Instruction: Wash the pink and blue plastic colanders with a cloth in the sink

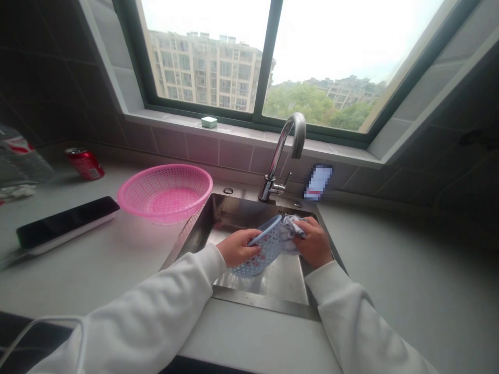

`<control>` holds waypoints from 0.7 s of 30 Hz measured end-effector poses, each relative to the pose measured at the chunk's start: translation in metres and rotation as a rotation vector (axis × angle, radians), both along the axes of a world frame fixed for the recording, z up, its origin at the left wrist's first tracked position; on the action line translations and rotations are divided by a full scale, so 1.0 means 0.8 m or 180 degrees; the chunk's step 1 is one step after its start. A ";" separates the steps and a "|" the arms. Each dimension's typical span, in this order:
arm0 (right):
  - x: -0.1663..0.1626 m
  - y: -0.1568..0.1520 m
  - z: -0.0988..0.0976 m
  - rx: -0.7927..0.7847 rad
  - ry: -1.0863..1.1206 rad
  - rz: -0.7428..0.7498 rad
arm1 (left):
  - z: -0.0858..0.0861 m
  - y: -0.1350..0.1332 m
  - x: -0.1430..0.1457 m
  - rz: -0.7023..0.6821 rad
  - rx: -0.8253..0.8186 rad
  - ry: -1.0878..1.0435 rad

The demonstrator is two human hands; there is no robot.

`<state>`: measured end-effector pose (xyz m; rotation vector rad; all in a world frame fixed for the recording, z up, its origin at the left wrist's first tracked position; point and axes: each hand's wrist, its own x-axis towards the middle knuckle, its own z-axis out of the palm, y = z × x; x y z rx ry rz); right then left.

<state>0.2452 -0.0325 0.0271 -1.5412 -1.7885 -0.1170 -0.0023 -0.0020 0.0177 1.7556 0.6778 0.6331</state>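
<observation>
My left hand (242, 248) grips the rim of a light blue plastic basket (259, 254), which is full of small holes and tilted on its side over the steel sink (268, 288). In my right hand (314, 243) is a crumpled whitish-grey cloth (291, 227), pressed against the basket's far right side near the rim. The fingers of that hand are closed round the cloth and partly hidden by it. Behind the basket rises a chrome faucet (280, 150); no water shows under its spout.
A pink plastic basket (166, 195) stands left of the sink. Farther left are a black-topped device (68, 223), a red can (84, 163) and a clear plastic bottle (23, 156). On the window sill sits a pale green box (209, 122). A blurred-out phone-like object (318, 182) leans right of the faucet.
</observation>
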 end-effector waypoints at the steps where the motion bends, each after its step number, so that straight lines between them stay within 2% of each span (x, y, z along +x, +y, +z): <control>1: 0.008 0.003 0.000 0.0014 0.0032 -0.0145 | 0.002 -0.001 0.000 -0.0044 -0.0118 -0.0030; 2: 0.012 0.003 0.001 0.0039 0.0055 -0.0190 | 0.003 -0.001 0.000 -0.0061 -0.0171 -0.0032; 4: 0.006 -0.002 0.003 0.0068 0.0106 0.0028 | 0.005 0.000 0.000 -0.0048 -0.0011 0.0121; 8: -0.029 -0.020 0.004 -0.0158 0.0080 0.1054 | 0.004 0.010 -0.003 0.0039 0.0781 0.0739; 9: -0.032 -0.021 0.003 -0.0215 0.0046 0.1186 | 0.004 0.012 -0.005 0.0076 0.0876 0.0835; 11: -0.029 -0.017 0.001 -0.0251 -0.0031 0.1034 | 0.003 0.015 -0.007 0.0223 0.0939 0.0926; 14: -0.014 -0.008 -0.001 -0.0177 0.0019 0.0254 | 0.005 0.014 -0.007 0.0604 0.0976 0.0959; 16: -0.014 -0.008 -0.001 -0.0113 0.0081 0.0057 | 0.006 0.013 -0.005 0.0871 0.0994 0.0957; 17: -0.018 -0.010 0.000 -0.0095 0.0102 0.0161 | 0.006 0.013 -0.003 0.0970 0.1015 0.0981; 21: -0.041 -0.018 0.001 -0.0220 0.0113 0.1056 | 0.003 0.014 -0.001 0.1061 0.1245 0.1229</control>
